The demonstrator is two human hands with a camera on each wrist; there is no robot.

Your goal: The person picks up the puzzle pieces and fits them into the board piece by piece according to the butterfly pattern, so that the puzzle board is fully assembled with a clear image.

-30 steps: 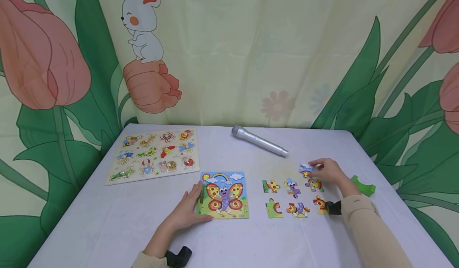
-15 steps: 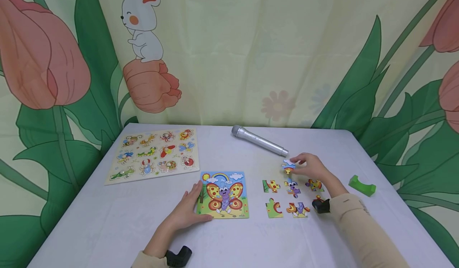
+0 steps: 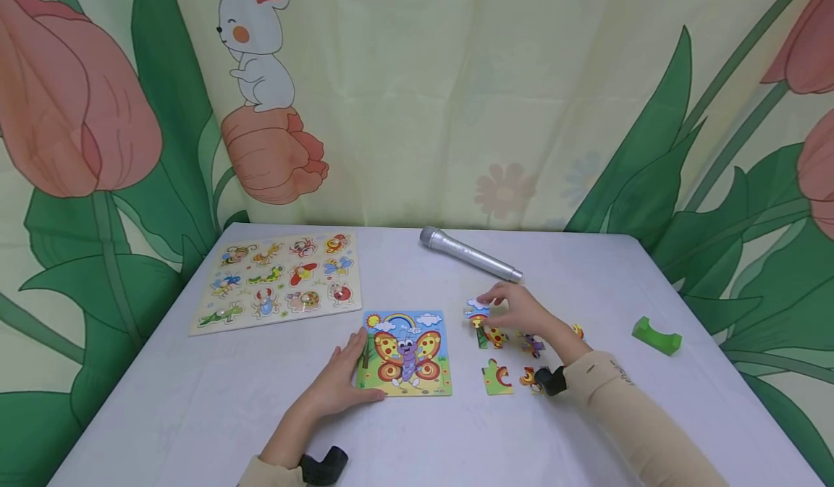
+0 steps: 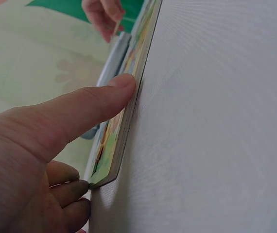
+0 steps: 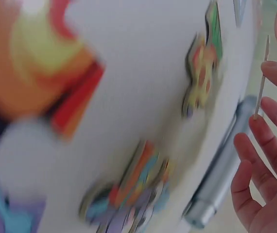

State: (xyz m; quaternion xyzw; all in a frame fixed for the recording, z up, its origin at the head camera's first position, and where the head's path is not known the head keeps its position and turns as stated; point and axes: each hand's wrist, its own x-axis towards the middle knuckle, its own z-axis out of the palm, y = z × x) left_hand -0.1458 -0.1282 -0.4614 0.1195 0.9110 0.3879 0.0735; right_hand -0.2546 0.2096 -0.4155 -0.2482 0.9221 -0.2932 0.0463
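Observation:
A square butterfly puzzle board (image 3: 423,388) lies on the white table. My left hand (image 3: 337,378) rests at its near left corner, thumb on the front edge and fingers along the left side; in the left wrist view the thumb (image 4: 95,104) lies straight over the edge. My right hand (image 3: 524,315) pinches a puzzle piece (image 3: 477,305) with white cloud and blue sky, right of the board. In the right wrist view this thin puzzle piece (image 5: 261,92) shows edge-on between thumb and fingers. Below it lie loose puzzle pieces (image 3: 498,378), some hidden by the right hand and wrist.
A wooden insect puzzle board (image 3: 280,320) lies at the back left. Behind the right hand is a silver microphone (image 3: 472,255). A green arched block (image 3: 656,336) sits at the right. A patterned curtain (image 3: 417,111) hangs behind the table.
My right hand has carried the cloud piece leftward, from above the right column of loose pieces to above the left one. The left hand has stayed at the board.

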